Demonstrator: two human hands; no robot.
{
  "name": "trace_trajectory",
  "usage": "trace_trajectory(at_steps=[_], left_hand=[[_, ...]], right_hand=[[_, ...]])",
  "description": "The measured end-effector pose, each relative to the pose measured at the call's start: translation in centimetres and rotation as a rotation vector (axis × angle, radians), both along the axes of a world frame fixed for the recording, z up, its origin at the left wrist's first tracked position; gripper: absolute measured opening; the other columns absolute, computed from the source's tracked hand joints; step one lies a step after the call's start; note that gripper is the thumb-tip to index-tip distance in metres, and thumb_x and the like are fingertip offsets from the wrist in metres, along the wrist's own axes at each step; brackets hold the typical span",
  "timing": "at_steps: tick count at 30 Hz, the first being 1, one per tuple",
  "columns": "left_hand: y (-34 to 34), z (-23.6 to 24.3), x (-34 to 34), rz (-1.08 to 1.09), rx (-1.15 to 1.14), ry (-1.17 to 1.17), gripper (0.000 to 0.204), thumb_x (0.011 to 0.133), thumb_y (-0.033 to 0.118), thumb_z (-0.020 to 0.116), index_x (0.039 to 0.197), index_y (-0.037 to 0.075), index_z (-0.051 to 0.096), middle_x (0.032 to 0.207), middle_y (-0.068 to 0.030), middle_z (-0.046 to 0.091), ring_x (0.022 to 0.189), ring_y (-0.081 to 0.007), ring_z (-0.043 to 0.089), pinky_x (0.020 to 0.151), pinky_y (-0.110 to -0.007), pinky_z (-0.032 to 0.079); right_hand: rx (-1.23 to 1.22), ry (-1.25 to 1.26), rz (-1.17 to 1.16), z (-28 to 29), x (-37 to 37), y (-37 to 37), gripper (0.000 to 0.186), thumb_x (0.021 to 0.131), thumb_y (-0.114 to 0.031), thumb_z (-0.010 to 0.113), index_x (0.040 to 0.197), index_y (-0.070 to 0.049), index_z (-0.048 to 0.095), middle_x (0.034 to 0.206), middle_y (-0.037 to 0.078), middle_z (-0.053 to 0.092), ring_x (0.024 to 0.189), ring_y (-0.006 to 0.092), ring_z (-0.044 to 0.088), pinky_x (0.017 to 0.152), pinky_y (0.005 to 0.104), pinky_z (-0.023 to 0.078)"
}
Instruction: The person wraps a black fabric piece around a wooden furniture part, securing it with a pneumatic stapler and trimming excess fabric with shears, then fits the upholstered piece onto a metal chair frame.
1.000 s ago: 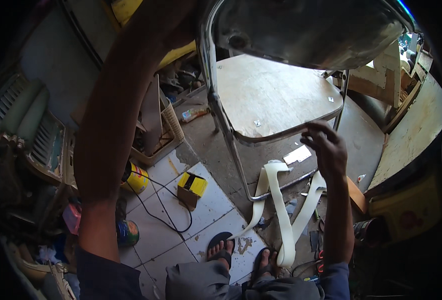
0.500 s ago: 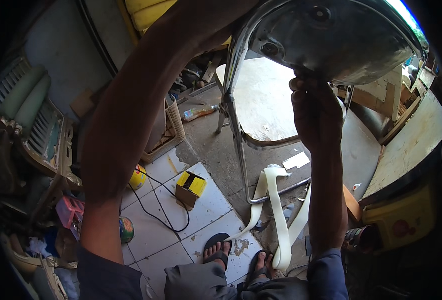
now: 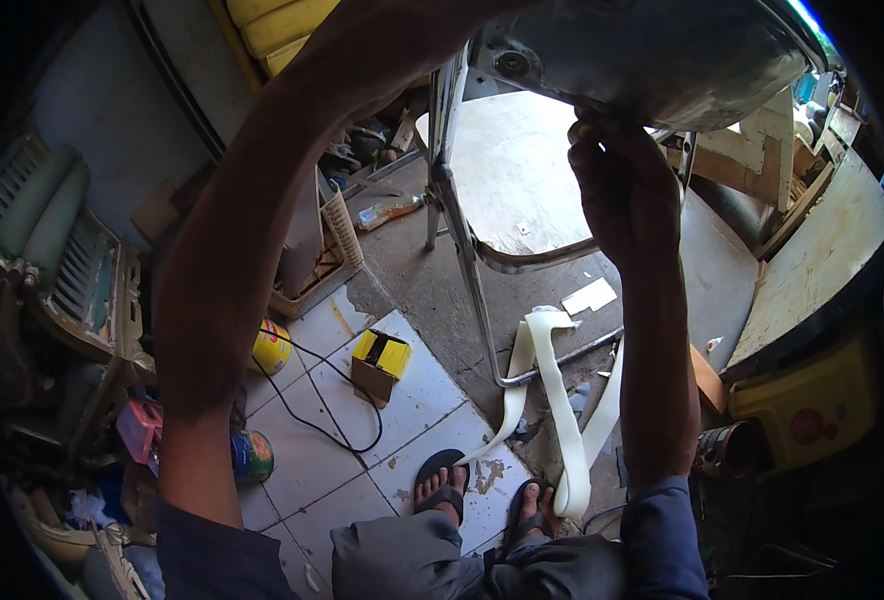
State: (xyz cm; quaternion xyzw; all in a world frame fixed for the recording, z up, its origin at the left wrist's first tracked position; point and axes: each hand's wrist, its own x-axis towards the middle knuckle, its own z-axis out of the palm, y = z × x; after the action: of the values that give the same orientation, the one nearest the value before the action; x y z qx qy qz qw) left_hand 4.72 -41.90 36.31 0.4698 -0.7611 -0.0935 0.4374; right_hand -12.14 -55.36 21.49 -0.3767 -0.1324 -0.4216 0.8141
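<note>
A metal folding chair stands in front of me, with a pale, worn seat point(image 3: 512, 170) and a dark, shiny curved backrest panel point(image 3: 642, 60) on a tubular frame. My right hand point(image 3: 627, 190) is raised to the panel's lower edge, fingers pinched together there. Whatever lies between those fingertips is too dark and small to make out. Up and across the left side reaches my left arm, its hand out of sight past the top edge behind the panel. A round fitting point(image 3: 511, 64) shows near the panel's left corner.
A long cream strip point(image 3: 562, 420) lies looped on the floor by my sandalled feet. Nearby are a yellow box point(image 3: 382, 355), a black cable point(image 3: 297, 425), a yellow can point(image 3: 272, 347), a plastic basket point(image 3: 342, 235) and a bottle point(image 3: 390, 212). Wooden boards point(image 3: 812, 260) lean at right.
The view has shifted slightly, so the backrest sits higher in the picture. My right hand keeps its pinch at the panel's lower edge; the left arm stays raised.
</note>
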Motion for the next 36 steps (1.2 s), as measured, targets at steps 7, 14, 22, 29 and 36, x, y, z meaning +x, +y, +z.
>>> trace_trajectory(at_steps=[7, 14, 22, 29, 36], left_hand=[[-0.4, 0.1, 0.3, -0.018, 0.012, -0.027, 0.045, 0.100, 0.049, 0.066, 0.093, 0.005, 0.070, 0.071, 0.0046, 0.056, 0.063, -0.0062, 0.051, 0.057, -0.024, 0.043], [-1.5, -1.0, -0.5, 0.039, -0.051, 0.109, 0.043, 0.101, 0.044, 0.067, 0.080, 0.006, 0.070, 0.054, 0.0069, 0.049, 0.041, -0.0031, 0.040, 0.037, -0.024, 0.033], [-1.6, -1.2, -1.2, -0.014, -0.070, 0.177, 0.041, 0.099, 0.045, 0.069, 0.090, 0.005, 0.074, 0.055, 0.0067, 0.049, 0.041, -0.0030, 0.040, 0.038, -0.024, 0.033], [-1.0, -0.7, -1.5, 0.051, -0.045, 0.117, 0.049, 0.100, 0.054, 0.064, 0.096, 0.006, 0.072, 0.061, 0.0062, 0.050, 0.050, -0.0046, 0.045, 0.046, -0.025, 0.039], [0.0, 0.1, -0.6, 0.080, 0.054, -0.010, 0.066, 0.095, 0.069, 0.059, 0.107, 0.005, 0.069, 0.075, -0.0013, 0.056, 0.066, -0.0118, 0.055, 0.058, -0.033, 0.049]], right_hand=[[-0.010, -0.003, -0.013, -0.3, -0.1, 0.1, 0.018, 0.099, -0.005, 0.060, 0.111, 0.007, 0.065, 0.097, 0.017, 0.071, 0.087, 0.0240, 0.075, 0.085, 0.0372, 0.065], [-0.043, 0.031, -0.022, -0.3, -0.9, 0.8, 0.021, 0.099, -0.005, 0.059, 0.116, 0.007, 0.064, 0.105, 0.016, 0.071, 0.092, 0.0219, 0.073, 0.084, 0.0374, 0.065], [-0.066, 0.081, -0.012, -0.3, -1.5, 1.1, 0.022, 0.100, -0.006, 0.059, 0.118, 0.005, 0.065, 0.107, 0.014, 0.070, 0.095, 0.0202, 0.072, 0.081, 0.0362, 0.065], [-0.047, 0.060, 0.008, 0.0, -0.9, 1.1, 0.022, 0.099, -0.004, 0.059, 0.119, 0.004, 0.063, 0.107, 0.013, 0.069, 0.092, 0.0187, 0.070, 0.078, 0.0334, 0.063], [-0.021, 0.072, 0.046, -0.2, -0.6, 0.9, 0.023, 0.097, -0.001, 0.060, 0.120, 0.003, 0.060, 0.107, 0.013, 0.068, 0.093, 0.0202, 0.068, 0.079, 0.0294, 0.058]])
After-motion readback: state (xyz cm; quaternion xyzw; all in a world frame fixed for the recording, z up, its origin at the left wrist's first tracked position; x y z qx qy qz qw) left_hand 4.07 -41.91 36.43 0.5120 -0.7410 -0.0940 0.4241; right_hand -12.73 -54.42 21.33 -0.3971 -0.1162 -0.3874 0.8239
